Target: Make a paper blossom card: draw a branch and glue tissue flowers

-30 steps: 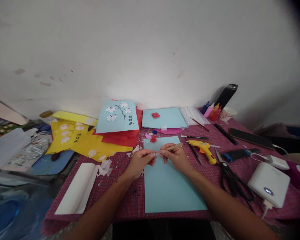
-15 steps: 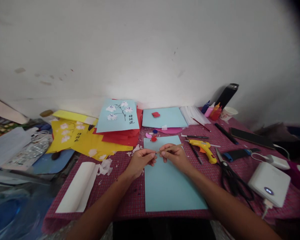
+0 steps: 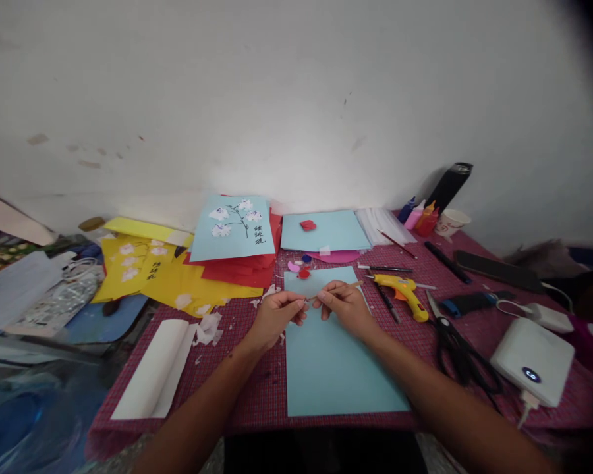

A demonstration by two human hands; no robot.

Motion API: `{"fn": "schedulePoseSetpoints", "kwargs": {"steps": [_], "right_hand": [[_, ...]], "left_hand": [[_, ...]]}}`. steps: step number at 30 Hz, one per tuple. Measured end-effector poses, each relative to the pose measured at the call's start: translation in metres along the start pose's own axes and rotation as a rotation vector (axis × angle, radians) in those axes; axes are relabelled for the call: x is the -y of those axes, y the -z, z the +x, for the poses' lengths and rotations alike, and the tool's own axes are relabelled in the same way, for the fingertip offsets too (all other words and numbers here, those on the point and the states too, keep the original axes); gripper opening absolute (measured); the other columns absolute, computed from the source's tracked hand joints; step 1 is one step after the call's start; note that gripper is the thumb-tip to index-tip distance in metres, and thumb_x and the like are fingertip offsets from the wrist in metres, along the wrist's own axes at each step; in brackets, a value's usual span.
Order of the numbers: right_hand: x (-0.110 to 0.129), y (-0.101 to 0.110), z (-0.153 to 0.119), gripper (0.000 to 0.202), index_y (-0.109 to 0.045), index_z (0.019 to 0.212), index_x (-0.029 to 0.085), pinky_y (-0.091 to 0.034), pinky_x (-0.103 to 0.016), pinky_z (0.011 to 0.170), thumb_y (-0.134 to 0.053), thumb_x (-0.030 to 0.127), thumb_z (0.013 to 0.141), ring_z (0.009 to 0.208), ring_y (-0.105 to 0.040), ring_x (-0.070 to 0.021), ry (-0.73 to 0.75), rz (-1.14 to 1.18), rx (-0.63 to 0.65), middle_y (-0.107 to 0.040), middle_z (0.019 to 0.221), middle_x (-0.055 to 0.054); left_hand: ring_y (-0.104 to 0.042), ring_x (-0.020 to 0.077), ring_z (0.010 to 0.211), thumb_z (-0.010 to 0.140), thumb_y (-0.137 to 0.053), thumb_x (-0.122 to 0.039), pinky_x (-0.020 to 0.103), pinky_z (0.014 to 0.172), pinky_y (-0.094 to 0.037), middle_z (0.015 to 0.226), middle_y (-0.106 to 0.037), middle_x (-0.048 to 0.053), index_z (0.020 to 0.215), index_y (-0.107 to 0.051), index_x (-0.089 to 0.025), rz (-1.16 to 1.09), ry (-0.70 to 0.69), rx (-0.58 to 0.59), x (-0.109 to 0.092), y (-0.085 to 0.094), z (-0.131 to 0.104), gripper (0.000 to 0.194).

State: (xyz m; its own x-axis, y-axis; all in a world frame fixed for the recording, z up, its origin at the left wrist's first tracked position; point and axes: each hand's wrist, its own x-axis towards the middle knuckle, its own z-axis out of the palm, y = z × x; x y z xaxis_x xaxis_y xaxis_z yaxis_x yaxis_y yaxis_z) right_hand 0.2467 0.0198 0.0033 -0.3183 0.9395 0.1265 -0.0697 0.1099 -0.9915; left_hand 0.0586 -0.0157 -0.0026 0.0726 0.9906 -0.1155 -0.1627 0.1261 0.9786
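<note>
My right hand (image 3: pixel 343 306) is closed around a thin paintbrush (image 3: pixel 352 286) with a light wooden handle, its tip pointing left. The fingers of my left hand (image 3: pixel 284 313) are pinched together at the brush's tip, which they partly hide. Both hands are above the upper part of a light blue sheet of paper (image 3: pixel 338 375). Just beyond them are a small pot of red paint (image 3: pixel 304 273), a pink one (image 3: pixel 293 266) and a dark blue one (image 3: pixel 307 259).
To the right lie a yellow glue gun (image 3: pixel 398 284), black scissors (image 3: pixel 462 352) and a white power bank (image 3: pixel 534 362). Behind are a blue sheet with a red paper piece (image 3: pixel 308 226) and a flower card (image 3: pixel 232 247). Folded white paper (image 3: pixel 151 375) lies left.
Both hands have shifted very slightly, and the brush tip shows a little more between them. The objects on the table stay where they were.
</note>
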Motion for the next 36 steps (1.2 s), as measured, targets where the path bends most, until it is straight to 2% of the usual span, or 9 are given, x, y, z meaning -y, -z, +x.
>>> {"fn": "schedulePoseSetpoints", "kwargs": {"steps": [5,7,9,12,16,19,25,30,36], "right_hand": [[-0.001,0.009,0.004,0.028,-0.063,0.076,0.017,-0.044,-0.024,0.048,-0.068,0.043,0.086,0.048,-0.058,-0.0102,0.04,0.074,-0.094,-0.069,0.072,-0.002],[-0.002,0.012,0.005,0.029,-0.064,0.074,0.016,-0.042,-0.024,0.048,-0.068,0.042,0.087,0.049,-0.056,-0.0095,0.056,0.085,-0.118,-0.068,0.073,-0.002],[-0.002,0.014,0.007,0.03,-0.065,0.072,0.016,-0.041,-0.024,0.048,-0.069,0.042,0.086,0.049,-0.055,-0.0094,0.057,0.092,-0.132,-0.067,0.071,-0.002],[-0.001,0.015,0.007,0.031,-0.065,0.07,0.016,-0.041,-0.024,0.047,-0.069,0.043,0.085,0.048,-0.054,-0.0097,0.052,0.089,-0.145,-0.066,0.07,-0.002],[0.0,0.015,0.008,0.034,-0.063,0.068,0.016,-0.041,-0.025,0.046,-0.069,0.046,0.084,0.048,-0.053,-0.0099,0.047,0.073,-0.144,-0.065,0.069,-0.003],[0.001,0.015,0.008,0.034,-0.061,0.07,0.017,-0.041,-0.024,0.046,-0.07,0.047,0.083,0.048,-0.053,-0.0099,0.04,0.09,-0.143,-0.065,0.068,-0.002],[0.0,0.014,0.008,0.034,-0.059,0.073,0.018,-0.041,-0.024,0.045,-0.071,0.049,0.081,0.048,-0.053,-0.0107,0.021,0.098,-0.143,-0.066,0.066,-0.002],[0.0,0.015,0.009,0.033,-0.059,0.074,0.018,-0.04,-0.024,0.045,-0.071,0.048,0.082,0.047,-0.053,-0.0103,0.024,0.103,-0.143,-0.065,0.066,-0.001],[-0.003,0.016,0.008,0.031,-0.059,0.077,0.018,-0.04,-0.024,0.045,-0.071,0.046,0.083,0.047,-0.054,-0.0105,0.024,0.11,-0.131,-0.066,0.066,-0.001]], "left_hand": [[-0.064,0.0141,0.064,0.078,-0.072,-0.04,0.026,0.06,-0.051,0.078,-0.072,0.004,0.092,-0.071,-0.015,0.17,-0.079,-0.111,-0.012,0.015,0.001,0.028],[-0.066,0.0164,0.069,0.082,-0.068,-0.039,0.028,0.065,-0.052,0.079,-0.073,0.004,0.093,-0.072,-0.018,0.378,-0.181,-0.179,-0.019,0.024,0.001,0.025],[-0.067,0.0191,0.083,0.086,-0.064,-0.035,0.03,0.078,-0.051,0.09,-0.075,0.005,0.094,-0.074,-0.02,0.637,-0.348,-0.23,-0.024,0.033,0.001,0.02],[-0.066,0.0209,0.095,0.092,-0.055,-0.029,0.032,0.089,-0.048,0.101,-0.074,0.006,0.101,-0.073,-0.022,0.931,-0.514,-0.223,-0.024,0.043,0.003,0.022],[-0.065,0.0219,0.096,0.094,-0.048,-0.022,0.035,0.09,-0.047,0.103,-0.073,0.008,0.105,-0.072,-0.021,1.145,-0.531,-0.159,-0.018,0.051,0.007,0.027],[-0.063,0.023,0.098,0.09,-0.049,-0.018,0.038,0.094,-0.045,0.103,-0.073,0.008,0.102,-0.073,-0.02,1.236,-0.553,-0.082,-0.015,0.056,0.011,0.027],[-0.058,0.0231,0.109,0.081,-0.051,-0.009,0.04,0.099,-0.043,0.114,-0.066,0.009,0.103,-0.073,-0.019,1.231,-0.644,-0.08,-0.016,0.05,0.009,0.033],[-0.053,0.0266,0.116,0.08,-0.062,-0.019,0.042,0.101,-0.043,0.119,-0.062,0.011,0.095,-0.073,-0.019,1.267,-0.662,0.113,-0.018,0.036,-0.002,0.018],[-0.043,0.0344,0.129,0.079,-0.069,-0.026,0.052,0.109,-0.036,0.132,-0.056,0.015,0.089,-0.073,-0.018,1.374,-0.603,0.143,-0.016,0.035,-0.005,0.014]]}}
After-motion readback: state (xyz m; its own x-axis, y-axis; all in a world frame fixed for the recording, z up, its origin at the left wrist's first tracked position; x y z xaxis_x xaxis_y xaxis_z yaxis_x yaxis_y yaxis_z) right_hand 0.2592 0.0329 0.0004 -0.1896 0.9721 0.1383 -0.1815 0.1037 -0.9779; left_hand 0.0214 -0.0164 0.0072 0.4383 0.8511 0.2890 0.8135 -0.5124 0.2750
